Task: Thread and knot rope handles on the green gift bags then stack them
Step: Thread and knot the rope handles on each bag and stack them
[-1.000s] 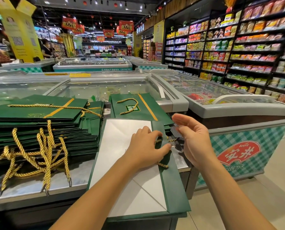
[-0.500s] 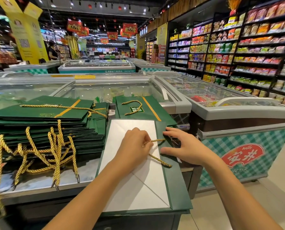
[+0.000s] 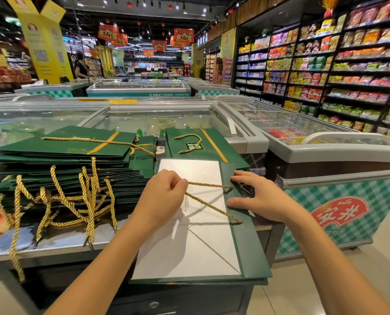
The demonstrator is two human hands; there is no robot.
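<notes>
Head view: left hand (image 3: 164, 196) has its fingers curled, pinching the gold rope (image 3: 210, 185). Both strands run taut from it to the green edge band of the gift bag (image 3: 189, 251). Right hand (image 3: 257, 198) fingers roughly straight, pressing flat on that band, gripping nothing. Bag lies flat on the counter (image 3: 53, 242), white face up, near edge overhanging. Just left: stack of roped bags (image 3: 64, 146). Behind: another bag (image 3: 214, 148).

Left forearm (image 3: 112, 253) at 7 o'clock, right forearm (image 3: 321, 251) at 5 o'clock: both bare right to frame edge. Left hand (image 3: 164, 196), right hand (image 3: 260, 198) and wrists bare too. Fingers (image 3: 244, 176) slim; right thumbnail (image 3: 231, 202) short, plain.
</notes>
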